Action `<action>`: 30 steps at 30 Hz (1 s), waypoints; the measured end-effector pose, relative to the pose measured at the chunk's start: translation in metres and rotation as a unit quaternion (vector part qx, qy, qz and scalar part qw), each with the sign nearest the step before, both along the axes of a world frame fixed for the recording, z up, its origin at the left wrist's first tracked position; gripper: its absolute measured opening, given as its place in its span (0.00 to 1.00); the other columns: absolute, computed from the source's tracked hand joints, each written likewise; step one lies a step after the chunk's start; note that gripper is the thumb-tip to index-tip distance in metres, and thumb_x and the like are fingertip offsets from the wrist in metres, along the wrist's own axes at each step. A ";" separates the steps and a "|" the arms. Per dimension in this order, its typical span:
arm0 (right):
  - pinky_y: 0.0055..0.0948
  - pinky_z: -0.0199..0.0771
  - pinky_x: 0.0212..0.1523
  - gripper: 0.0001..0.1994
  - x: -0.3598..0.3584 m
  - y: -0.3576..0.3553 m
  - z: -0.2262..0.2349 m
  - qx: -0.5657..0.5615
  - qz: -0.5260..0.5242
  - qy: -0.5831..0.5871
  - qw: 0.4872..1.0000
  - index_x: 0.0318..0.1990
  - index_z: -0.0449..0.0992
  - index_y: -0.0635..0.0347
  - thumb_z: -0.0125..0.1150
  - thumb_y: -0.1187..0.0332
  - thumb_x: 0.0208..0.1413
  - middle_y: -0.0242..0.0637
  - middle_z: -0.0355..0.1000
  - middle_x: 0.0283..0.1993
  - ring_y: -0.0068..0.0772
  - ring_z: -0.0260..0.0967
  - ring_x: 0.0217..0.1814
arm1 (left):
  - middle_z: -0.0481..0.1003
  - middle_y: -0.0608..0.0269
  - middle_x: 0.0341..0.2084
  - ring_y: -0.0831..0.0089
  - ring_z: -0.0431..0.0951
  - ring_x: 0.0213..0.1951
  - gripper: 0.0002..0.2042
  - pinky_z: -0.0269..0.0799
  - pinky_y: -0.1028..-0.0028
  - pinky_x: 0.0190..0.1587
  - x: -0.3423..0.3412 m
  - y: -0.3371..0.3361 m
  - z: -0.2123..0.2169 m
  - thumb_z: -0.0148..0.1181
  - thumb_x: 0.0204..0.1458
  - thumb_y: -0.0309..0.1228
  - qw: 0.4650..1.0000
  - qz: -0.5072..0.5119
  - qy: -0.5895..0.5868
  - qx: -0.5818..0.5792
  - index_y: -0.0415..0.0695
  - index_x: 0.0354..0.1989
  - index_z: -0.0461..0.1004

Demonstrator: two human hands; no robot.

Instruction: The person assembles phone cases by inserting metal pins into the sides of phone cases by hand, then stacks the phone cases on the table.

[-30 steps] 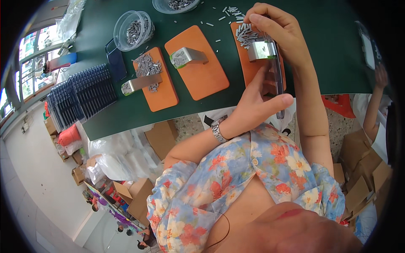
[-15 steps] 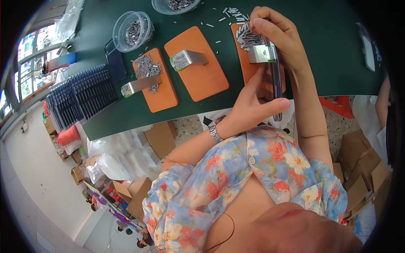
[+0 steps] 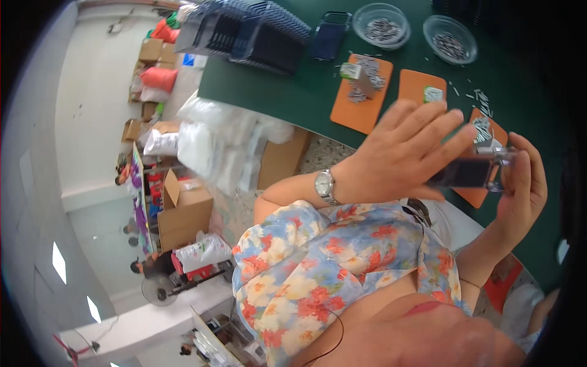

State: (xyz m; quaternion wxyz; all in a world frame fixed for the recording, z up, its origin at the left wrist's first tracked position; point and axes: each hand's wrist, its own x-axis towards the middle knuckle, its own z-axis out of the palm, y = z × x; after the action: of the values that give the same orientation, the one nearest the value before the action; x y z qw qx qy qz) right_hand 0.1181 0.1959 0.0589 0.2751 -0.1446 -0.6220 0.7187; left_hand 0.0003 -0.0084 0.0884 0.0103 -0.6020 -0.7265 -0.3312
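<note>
A dark phone-case-like piece with clear edges (image 3: 468, 174) is held up near my body, over the table's front edge. My right hand (image 3: 523, 192) is closed on its right end, thumb and fingers pinching the clear rim. My left hand (image 3: 406, 150) is at the other end, fingers stretched out and apart, partly hiding the piece. Whether its fingers touch the piece I cannot tell. Behind my hands lies an orange board (image 3: 469, 197) with a heap of small grey metal pins (image 3: 482, 129) at its far end. A shiny metal bracket (image 3: 488, 147) shows there, partly covered.
Two more orange boards (image 3: 350, 116) (image 3: 422, 79) lie to the left, one bearing pins and a bracket. Two clear tubs (image 3: 391, 12) (image 3: 449, 24) of pins stand farther back. A stack of dark cases (image 3: 269, 37) and a single case (image 3: 331, 38) are at far left.
My view has swung left, shifting the table rightward. The case has turned from upright to sideways. My left hand has lifted with its fingers spread; my right hand now grips the right end.
</note>
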 end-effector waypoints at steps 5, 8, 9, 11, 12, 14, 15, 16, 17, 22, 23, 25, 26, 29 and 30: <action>0.13 0.43 0.20 0.16 -0.036 -0.024 -0.002 -0.165 0.119 0.103 0.974 0.53 0.70 0.74 0.45 0.69 0.65 0.28 0.67 0.31 0.08 0.47 0.21 | 0.67 0.55 0.53 0.59 0.69 0.53 0.45 0.61 0.62 0.52 -0.017 -0.016 0.008 0.70 0.24 0.43 0.955 0.138 0.260 -0.031 0.41 0.59 0.63; 0.14 0.56 0.28 0.20 -0.055 -0.039 -0.003 -0.130 0.117 0.113 0.978 0.59 0.63 0.75 0.41 0.68 0.67 0.37 0.68 0.41 0.14 0.60 0.30 | 0.68 0.53 0.52 0.58 0.70 0.51 0.43 0.63 0.62 0.53 -0.043 -0.031 0.008 0.72 0.27 0.40 0.953 0.141 0.266 -0.024 0.40 0.58 0.64; 0.22 0.68 0.44 0.23 -0.055 -0.048 0.011 -0.051 0.059 0.073 0.994 0.62 0.59 0.75 0.40 0.66 0.66 0.51 0.65 0.56 0.32 0.69 0.49 | 0.69 0.52 0.50 0.57 0.71 0.50 0.42 0.64 0.63 0.52 -0.055 -0.041 0.016 0.72 0.29 0.44 0.952 0.168 0.257 -0.004 0.38 0.57 0.64; 0.31 0.67 0.51 0.24 -0.052 -0.035 0.004 0.046 0.043 0.142 0.988 0.62 0.58 0.76 0.40 0.64 0.65 0.55 0.62 0.59 0.41 0.65 0.56 | 0.69 0.48 0.49 0.53 0.71 0.50 0.42 0.65 0.63 0.52 -0.086 -0.062 0.036 0.72 0.33 0.47 0.940 0.263 0.216 0.034 0.35 0.56 0.63; 0.41 0.62 0.57 0.25 -0.035 -0.013 -0.006 0.090 0.033 0.159 0.983 0.61 0.59 0.77 0.39 0.63 0.65 0.59 0.61 0.60 0.51 0.60 0.61 | 0.69 0.45 0.49 0.51 0.70 0.51 0.42 0.66 0.62 0.53 -0.112 -0.060 0.040 0.71 0.35 0.46 0.934 0.312 0.163 0.063 0.34 0.56 0.62; 0.51 0.58 0.64 0.26 -0.007 0.014 -0.020 0.119 0.038 0.195 0.973 0.60 0.59 0.78 0.39 0.62 0.64 0.62 0.60 0.61 0.61 0.55 0.66 | 0.68 0.39 0.49 0.48 0.69 0.51 0.43 0.66 0.61 0.54 -0.160 -0.092 0.063 0.71 0.36 0.49 0.898 0.426 0.108 0.005 0.29 0.56 0.62; 0.51 0.59 0.63 0.25 0.004 0.021 -0.026 0.104 0.015 0.189 0.976 0.59 0.61 0.78 0.38 0.62 0.64 0.61 0.61 0.61 0.60 0.56 0.66 | 0.71 0.39 0.46 0.50 0.73 0.48 0.40 0.68 0.63 0.51 -0.194 -0.114 0.059 0.69 0.37 0.51 0.877 0.458 0.140 -0.022 0.29 0.51 0.67; 0.50 0.61 0.63 0.24 0.012 0.027 -0.031 0.090 -0.009 0.183 0.979 0.58 0.62 0.78 0.38 0.63 0.64 0.60 0.62 0.60 0.59 0.58 0.65 | 0.75 0.39 0.43 0.52 0.76 0.45 0.37 0.70 0.65 0.48 -0.226 -0.134 0.049 0.67 0.39 0.54 0.855 0.488 0.171 -0.047 0.30 0.47 0.72; 0.50 0.61 0.63 0.24 0.016 0.031 -0.040 0.088 -0.012 0.182 0.979 0.58 0.62 0.78 0.38 0.63 0.64 0.60 0.62 0.60 0.59 0.58 0.65 | 0.75 0.39 0.43 0.52 0.76 0.45 0.37 0.70 0.65 0.48 -0.247 -0.148 0.039 0.67 0.39 0.54 0.856 0.485 0.172 -0.050 0.30 0.47 0.72; 0.47 0.69 0.57 0.21 0.030 0.040 -0.067 0.012 -0.144 0.054 0.988 0.53 0.67 0.74 0.31 0.66 0.67 0.58 0.65 0.56 0.54 0.64 0.61 | 0.71 0.33 0.49 0.49 0.72 0.53 0.47 0.65 0.65 0.56 -0.278 -0.154 0.027 0.63 0.38 0.61 0.790 0.550 0.102 -0.252 0.23 0.51 0.68; 0.47 0.69 0.57 0.21 0.031 0.040 -0.069 0.013 -0.144 0.051 0.988 0.53 0.67 0.74 0.31 0.66 0.67 0.58 0.65 0.56 0.54 0.64 0.61 | 0.71 0.33 0.49 0.49 0.72 0.53 0.47 0.65 0.65 0.56 -0.281 -0.153 0.024 0.63 0.38 0.61 0.791 0.548 0.100 -0.253 0.23 0.51 0.68; 0.46 0.71 0.56 0.20 0.033 0.041 -0.072 0.020 -0.159 0.035 0.986 0.52 0.67 0.75 0.32 0.67 0.67 0.57 0.67 0.54 0.52 0.65 0.60 | 0.69 0.32 0.51 0.48 0.70 0.56 0.49 0.63 0.65 0.59 -0.289 -0.154 0.021 0.62 0.37 0.61 0.793 0.551 0.059 -0.253 0.23 0.55 0.64; 0.46 0.71 0.56 0.20 0.033 0.042 -0.073 0.019 -0.160 0.033 0.986 0.52 0.67 0.75 0.32 0.67 0.67 0.57 0.67 0.54 0.52 0.65 0.60 | 0.69 0.32 0.51 0.48 0.70 0.56 0.49 0.63 0.65 0.59 -0.290 -0.159 0.017 0.62 0.37 0.61 0.793 0.550 0.058 -0.255 0.23 0.55 0.64; 0.45 0.71 0.56 0.19 0.032 0.044 -0.075 0.030 -0.159 0.030 0.986 0.52 0.68 0.75 0.33 0.69 0.66 0.57 0.67 0.54 0.52 0.65 0.59 | 0.70 0.34 0.51 0.51 0.71 0.54 0.50 0.64 0.67 0.57 -0.294 -0.173 0.014 0.63 0.37 0.61 0.802 0.536 0.055 -0.259 0.23 0.56 0.62; 0.45 0.71 0.56 0.19 0.031 0.046 -0.077 0.029 -0.157 0.032 0.987 0.51 0.68 0.75 0.33 0.69 0.66 0.57 0.67 0.54 0.52 0.65 0.59 | 0.70 0.35 0.51 0.54 0.72 0.54 0.50 0.65 0.68 0.56 -0.292 -0.174 0.014 0.63 0.37 0.61 0.802 0.536 0.030 -0.261 0.23 0.57 0.62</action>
State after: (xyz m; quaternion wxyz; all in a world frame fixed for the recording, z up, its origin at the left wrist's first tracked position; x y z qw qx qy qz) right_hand 0.1488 0.2422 -0.0183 0.4082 -0.2098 -0.6029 0.6526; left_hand -0.2918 -0.1823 0.1029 0.0504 -0.1066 -0.9916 -0.0523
